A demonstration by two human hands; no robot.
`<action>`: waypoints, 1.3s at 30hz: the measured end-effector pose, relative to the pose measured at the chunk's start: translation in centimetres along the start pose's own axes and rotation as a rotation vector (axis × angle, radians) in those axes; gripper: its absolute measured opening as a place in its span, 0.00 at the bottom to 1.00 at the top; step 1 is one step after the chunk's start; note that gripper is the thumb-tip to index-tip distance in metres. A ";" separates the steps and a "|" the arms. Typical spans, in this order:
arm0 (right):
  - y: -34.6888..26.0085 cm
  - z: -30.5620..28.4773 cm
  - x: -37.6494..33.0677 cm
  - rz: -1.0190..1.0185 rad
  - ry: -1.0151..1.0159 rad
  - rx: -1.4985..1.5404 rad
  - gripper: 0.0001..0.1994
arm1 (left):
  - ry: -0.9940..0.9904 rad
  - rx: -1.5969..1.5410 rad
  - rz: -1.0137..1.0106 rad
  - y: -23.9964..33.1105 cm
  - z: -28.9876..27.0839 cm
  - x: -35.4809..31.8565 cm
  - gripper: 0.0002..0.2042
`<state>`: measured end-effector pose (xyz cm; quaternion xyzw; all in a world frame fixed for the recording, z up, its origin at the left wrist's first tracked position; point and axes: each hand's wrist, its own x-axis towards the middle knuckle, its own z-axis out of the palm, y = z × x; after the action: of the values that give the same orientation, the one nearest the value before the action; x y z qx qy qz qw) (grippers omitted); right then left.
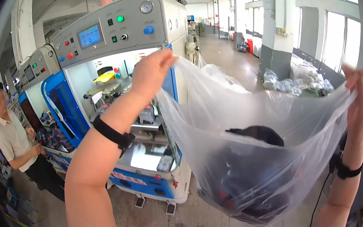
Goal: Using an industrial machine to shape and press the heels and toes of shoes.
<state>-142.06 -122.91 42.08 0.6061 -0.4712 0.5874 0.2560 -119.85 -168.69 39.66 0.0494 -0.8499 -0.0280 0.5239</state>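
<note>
Hands up high, left hand (151, 72) and right hand (360, 96) each pinched tight on a top edge of a clear plastic bag (249, 150). Bag hung stretched between both hands, sagging below them, dark stuff (249, 182) bunched at the bottom. Blue-and-white machine (118, 76) just behind the left hand. Person in white shirt (12, 139) further left.
</note>
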 end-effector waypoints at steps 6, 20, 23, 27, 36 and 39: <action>7.0 4.0 13.5 -0.235 0.233 -0.100 0.16 | -0.057 -0.318 -0.446 -8.7 0.1 7.7 0.14; 8.6 15.5 6.8 -0.193 0.037 0.030 0.11 | -0.258 -1.126 -1.057 -16.6 5.1 5.8 0.12; 6.8 17.5 -0.2 -0.069 0.207 0.152 0.10 | -0.274 -1.123 -0.997 -16.2 2.7 5.4 0.08; 4.4 18.0 -7.0 -0.312 0.288 -0.049 0.06 | -0.238 -1.195 -0.962 -15.5 1.7 6.8 0.17; -0.9 22.8 -9.2 -0.431 -0.850 0.119 0.06 | -0.322 -0.784 -0.946 -14.3 2.2 4.5 0.14; 1.8 29.5 -13.6 -0.396 -0.668 0.298 0.13 | -0.309 -0.799 -0.886 -13.9 1.9 3.1 0.15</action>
<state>-127.95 -145.49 23.40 0.8728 -0.3125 0.3594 0.1066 -122.18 -182.85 40.13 0.1932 -0.7385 -0.5660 0.3114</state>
